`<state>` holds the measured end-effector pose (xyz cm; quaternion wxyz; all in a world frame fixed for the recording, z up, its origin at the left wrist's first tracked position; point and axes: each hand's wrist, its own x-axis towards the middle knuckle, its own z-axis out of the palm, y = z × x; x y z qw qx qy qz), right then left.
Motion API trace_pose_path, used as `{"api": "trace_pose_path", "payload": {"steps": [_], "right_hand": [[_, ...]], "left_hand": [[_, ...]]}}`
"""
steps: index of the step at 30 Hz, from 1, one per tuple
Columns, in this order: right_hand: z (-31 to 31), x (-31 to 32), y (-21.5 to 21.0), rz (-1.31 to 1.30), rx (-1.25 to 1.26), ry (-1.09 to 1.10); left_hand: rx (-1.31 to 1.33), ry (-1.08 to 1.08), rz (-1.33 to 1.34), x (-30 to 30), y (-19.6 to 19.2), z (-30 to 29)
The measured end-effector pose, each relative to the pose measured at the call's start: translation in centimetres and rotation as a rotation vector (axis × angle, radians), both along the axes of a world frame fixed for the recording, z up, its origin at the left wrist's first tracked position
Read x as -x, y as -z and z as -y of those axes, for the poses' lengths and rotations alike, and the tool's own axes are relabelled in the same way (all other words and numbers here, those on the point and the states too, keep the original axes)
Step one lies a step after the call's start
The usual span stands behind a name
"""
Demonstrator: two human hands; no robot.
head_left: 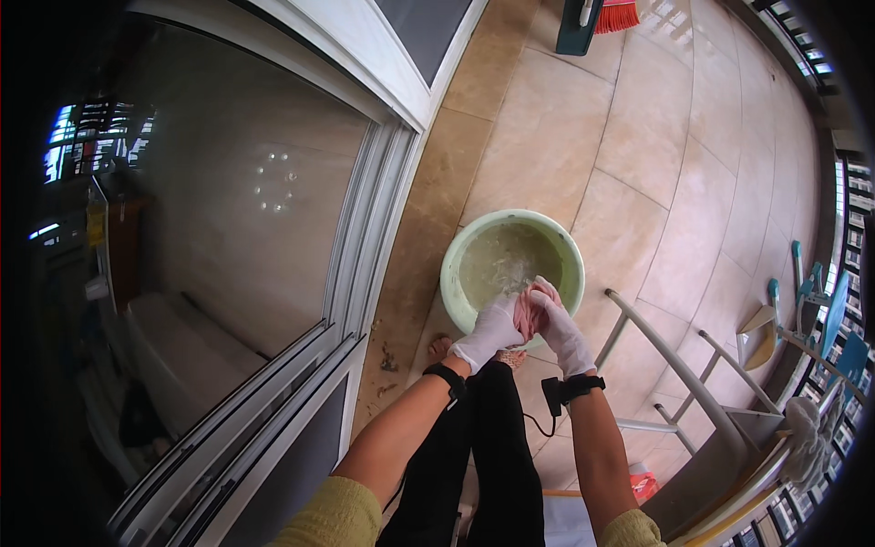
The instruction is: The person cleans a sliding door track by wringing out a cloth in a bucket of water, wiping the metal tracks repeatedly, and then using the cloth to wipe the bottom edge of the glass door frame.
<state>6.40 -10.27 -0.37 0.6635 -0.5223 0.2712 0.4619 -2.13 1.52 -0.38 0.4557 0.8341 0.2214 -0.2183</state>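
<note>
A bunched pink cloth (pixel 526 317) is squeezed between my two hands over the near rim of a pale green basin (pixel 448 290). My left hand (pixel 493 332), in a white glove, is closed on the cloth's left side. From the right, my right hand (pixel 558 330), also white-gloved, grips it with the fingers curled over the top. Cloudy, greyish water (pixel 499 257) stands in the basin, its surface rippled just beyond the cloth. Folds of the cloth and parts of my fingers hide each other.
Left of me runs a sliding glass door (pixel 264 182) with a white frame. A metal-legged chair frame (pixel 674 365) lies close on my right. A broom with red bristles (pixel 618 16) and a dark green dustpan (pixel 578 32) are far ahead. Blue things (pixel 834 314) lean by the right railing.
</note>
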Motion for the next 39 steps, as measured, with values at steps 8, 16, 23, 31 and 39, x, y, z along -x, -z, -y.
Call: {"api": "trace_pose_path", "payload": {"steps": [8, 16, 23, 31, 39], "right_hand": [[0.4, 2.2, -4.8, 0.216, 0.012, 0.011], [0.1, 4.1, -12.3, 0.518, 0.125, 0.322], [0.9, 6.7, -17.2, 0.416, 0.03, 0.456], [4.7, 5.7, -13.3, 0.054, -0.201, 0.311], [-2.3, 1.7, -17.8, -0.106, 0.037, -0.216]], "left_hand": [[0.167, -0.078, 0.32, 2.0, -2.5, -0.1], [1.922, -0.982, -0.062, 4.9, -9.1, 1.7], [1.529, -1.053, 0.231, 1.3, -14.6, 1.8], [0.391, -0.222, 0.81, 0.0, -19.4, 2.1], [0.233, 0.204, 1.027, 2.9, -15.9, 0.7]]}}
